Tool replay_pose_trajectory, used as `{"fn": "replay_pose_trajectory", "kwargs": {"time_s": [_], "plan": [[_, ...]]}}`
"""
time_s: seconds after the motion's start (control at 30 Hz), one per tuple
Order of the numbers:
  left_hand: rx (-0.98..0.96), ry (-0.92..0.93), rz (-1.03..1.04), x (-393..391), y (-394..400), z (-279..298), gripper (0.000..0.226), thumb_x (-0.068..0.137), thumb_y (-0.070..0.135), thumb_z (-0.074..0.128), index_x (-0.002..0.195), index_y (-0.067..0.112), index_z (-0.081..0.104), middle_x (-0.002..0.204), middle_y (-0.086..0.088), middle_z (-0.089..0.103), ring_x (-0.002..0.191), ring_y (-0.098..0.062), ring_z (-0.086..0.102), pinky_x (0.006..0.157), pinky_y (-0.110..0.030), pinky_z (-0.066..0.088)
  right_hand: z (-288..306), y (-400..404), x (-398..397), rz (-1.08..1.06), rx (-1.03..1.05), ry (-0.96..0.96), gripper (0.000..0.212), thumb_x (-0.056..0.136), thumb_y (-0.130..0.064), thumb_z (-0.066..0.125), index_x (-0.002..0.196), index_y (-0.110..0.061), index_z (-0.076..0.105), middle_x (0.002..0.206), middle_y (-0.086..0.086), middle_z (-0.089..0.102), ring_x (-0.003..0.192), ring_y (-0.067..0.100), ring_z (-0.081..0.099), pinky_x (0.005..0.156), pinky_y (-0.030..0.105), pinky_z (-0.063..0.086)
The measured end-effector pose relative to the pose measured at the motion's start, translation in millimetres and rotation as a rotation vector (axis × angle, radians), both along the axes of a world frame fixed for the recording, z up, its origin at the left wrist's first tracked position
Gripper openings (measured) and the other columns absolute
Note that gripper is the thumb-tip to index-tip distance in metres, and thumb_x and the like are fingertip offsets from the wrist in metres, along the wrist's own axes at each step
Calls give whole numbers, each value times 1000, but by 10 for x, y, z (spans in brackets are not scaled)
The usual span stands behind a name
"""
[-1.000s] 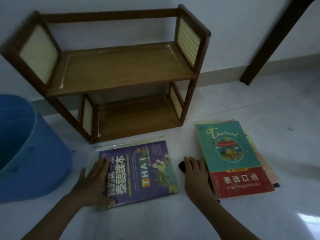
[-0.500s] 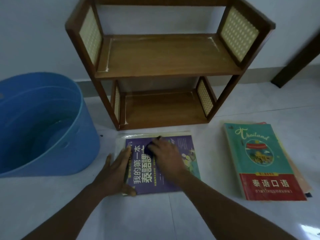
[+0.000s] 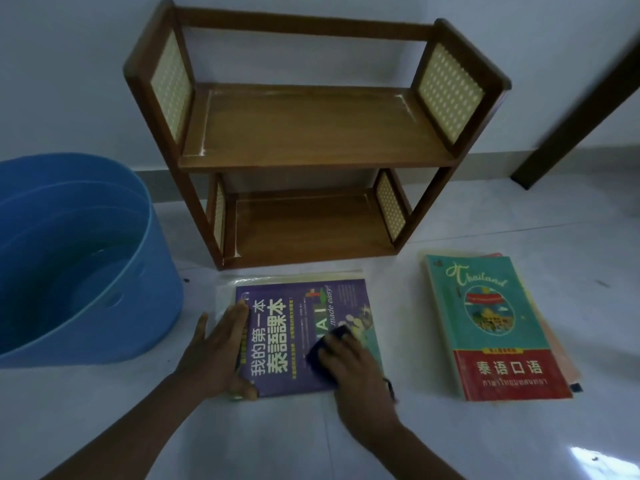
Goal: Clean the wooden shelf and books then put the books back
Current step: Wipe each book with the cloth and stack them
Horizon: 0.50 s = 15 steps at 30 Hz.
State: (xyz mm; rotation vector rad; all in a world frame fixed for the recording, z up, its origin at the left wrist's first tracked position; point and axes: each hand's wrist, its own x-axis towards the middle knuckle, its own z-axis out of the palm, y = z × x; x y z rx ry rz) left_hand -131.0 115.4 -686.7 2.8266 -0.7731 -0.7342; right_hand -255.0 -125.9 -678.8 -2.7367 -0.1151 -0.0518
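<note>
A purple book (image 3: pixel 287 327) in a clear plastic cover lies flat on the floor in front of the empty two-tier wooden shelf (image 3: pixel 311 133). My left hand (image 3: pixel 218 351) rests flat on the book's left edge, fingers spread. My right hand (image 3: pixel 353 365) presses a dark blue cloth (image 3: pixel 327 351) onto the lower right of the cover. To the right lies a stack of books (image 3: pixel 491 327), a teal and red "Thailand" book on top.
A large blue plastic tub (image 3: pixel 79 258) with water in it stands at the left on the white tiled floor. The shelf stands against the pale wall. A dark wooden post (image 3: pixel 581 112) leans at the right.
The view swung left, bringing the tub into frame. My right hand carried the cloth from beside the stack onto the purple book, then slid it from the upper middle to the lower right. My left hand stayed.
</note>
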Motion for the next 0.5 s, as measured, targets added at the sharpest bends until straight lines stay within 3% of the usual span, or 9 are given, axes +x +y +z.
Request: {"fn": "replay_pose_trajectory", "kwargs": {"time_s": [0.03,0.1,0.17,0.23,0.33,0.4,0.47,0.5], "plan": [[31,-2,-3,8,-22,19,151,47,85,64,149,12,-20,162,-5,-10,150,-21,-7,115,-48,-15,-41,-14,-146,183,-36,-7,44,77,-11,52,119,-21,66,134,0,61,127,25,53,105,43,46],[121,3,-6,16,-105,82,149,52,81,67,149,10,-21,162,-7,-13,149,-23,-10,116,-53,-13,-86,-307,-154,233,-48,-37,52,70,-7,66,120,-22,65,133,0,61,126,20,51,109,33,41],[225,0,-26,-19,-216,173,144,57,76,69,149,8,-18,160,-13,-17,148,-28,-16,116,-56,-12,-117,-646,-54,-158,16,-18,57,68,1,71,123,-17,64,131,6,62,122,24,51,105,34,41],[208,12,-106,-112,-384,218,135,64,69,69,151,10,-16,155,-17,-29,143,-33,-27,116,-56,-14,-124,-828,-25,-536,45,119,57,76,3,66,131,-10,57,137,13,56,126,33,48,106,43,40],[-9,80,-231,-403,-737,170,114,72,80,51,151,29,-13,148,-11,-39,137,-33,-36,115,-54,-14,-225,-859,-85,-601,-105,193,58,83,0,63,138,-6,49,146,15,47,135,37,42,111,48,37],[19,-61,-287,-514,-866,49,100,78,79,39,152,24,3,156,-26,-11,141,-47,-14,112,-66,6,-202,-860,-105,-573,-109,201,58,85,-3,62,141,-7,46,148,14,44,138,36,38,112,47,34],[197,-133,-364,-527,-894,-38,80,85,65,32,142,9,29,143,-38,36,132,-57,29,95,-72,34,-169,-904,-69,-585,-88,223,57,83,-3,64,138,-6,49,146,14,47,135,37,41,111,46,35],[248,-186,-416,-540,-899,-70,70,89,55,33,137,4,36,133,-39,47,123,-59,43,88,-71,42,-172,-946,-65,-571,-79,235,57,82,-4,65,137,-6,50,145,15,48,133,37,43,111,47,36]]}}
